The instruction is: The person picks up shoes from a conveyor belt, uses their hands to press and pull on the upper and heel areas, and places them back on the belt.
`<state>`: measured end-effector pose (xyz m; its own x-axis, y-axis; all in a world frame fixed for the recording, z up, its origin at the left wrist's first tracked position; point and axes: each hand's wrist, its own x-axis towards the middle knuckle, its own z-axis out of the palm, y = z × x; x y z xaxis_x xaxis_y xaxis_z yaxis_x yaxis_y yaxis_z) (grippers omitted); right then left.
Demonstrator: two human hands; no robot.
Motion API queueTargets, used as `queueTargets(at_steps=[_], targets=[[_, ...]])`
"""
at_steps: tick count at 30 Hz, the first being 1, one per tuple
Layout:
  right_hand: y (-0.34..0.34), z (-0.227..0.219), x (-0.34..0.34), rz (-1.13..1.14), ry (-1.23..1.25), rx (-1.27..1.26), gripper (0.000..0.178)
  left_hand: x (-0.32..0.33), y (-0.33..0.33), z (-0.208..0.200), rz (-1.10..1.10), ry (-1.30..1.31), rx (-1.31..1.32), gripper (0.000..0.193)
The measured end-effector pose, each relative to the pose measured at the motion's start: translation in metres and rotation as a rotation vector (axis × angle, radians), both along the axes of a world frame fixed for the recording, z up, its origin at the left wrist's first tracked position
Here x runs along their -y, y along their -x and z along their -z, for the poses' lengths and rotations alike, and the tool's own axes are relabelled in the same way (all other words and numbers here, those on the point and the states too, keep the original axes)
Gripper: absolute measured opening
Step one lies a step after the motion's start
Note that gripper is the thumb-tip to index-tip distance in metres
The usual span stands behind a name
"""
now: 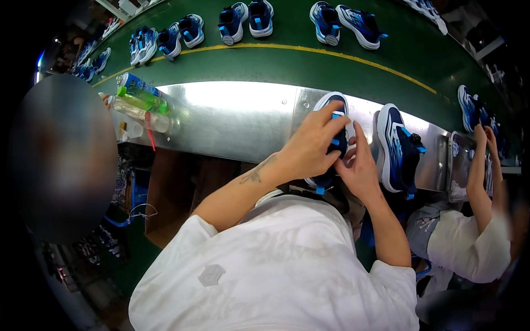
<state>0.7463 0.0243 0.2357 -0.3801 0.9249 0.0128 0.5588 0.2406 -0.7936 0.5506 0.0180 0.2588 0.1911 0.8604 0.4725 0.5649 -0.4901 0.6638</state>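
Note:
A dark blue sneaker (339, 100) with a white sole and light blue tabs rests at the near edge of the metal ledge, toe pointing away from me. My left hand (313, 139) lies over its upper from the left, fingers bent onto the strap area. From the right side, my right hand (361, 167) grips the same sneaker near its opening, thumb and fingers curled. Both hands hide much of the upper. Just to the right, a second matching sneaker (390, 148) lies tilted, its patterned side, white sole and black dial showing.
Beyond the steel ledge (232, 118) runs a green conveyor belt (276, 63) carrying several blue sneakers (232, 23). Bottles (141, 102) and a red-handled tool (150, 131) lie at the ledge's left. A co-worker's hands (485, 138) are at a tray (459, 165) on the right.

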Motion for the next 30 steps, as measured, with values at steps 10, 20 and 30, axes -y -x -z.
queueTargets(at_steps=[10, 20, 30], targets=[[-0.013, -0.028, -0.011, -0.155, -0.065, -0.05, 0.055, 0.002, -0.007, 0.021, -0.087, 0.001, 0.078, 0.056], [0.023, -0.054, -0.063, -0.525, -0.218, 0.631, 0.022, 0.008, -0.012, 0.05, -0.314, 0.14, 0.142, 0.041], [0.028, -0.054, -0.058, -0.433, -0.162, 0.585, 0.028, 0.008, -0.011, 0.05, -0.314, 0.111, 0.132, 0.042]])
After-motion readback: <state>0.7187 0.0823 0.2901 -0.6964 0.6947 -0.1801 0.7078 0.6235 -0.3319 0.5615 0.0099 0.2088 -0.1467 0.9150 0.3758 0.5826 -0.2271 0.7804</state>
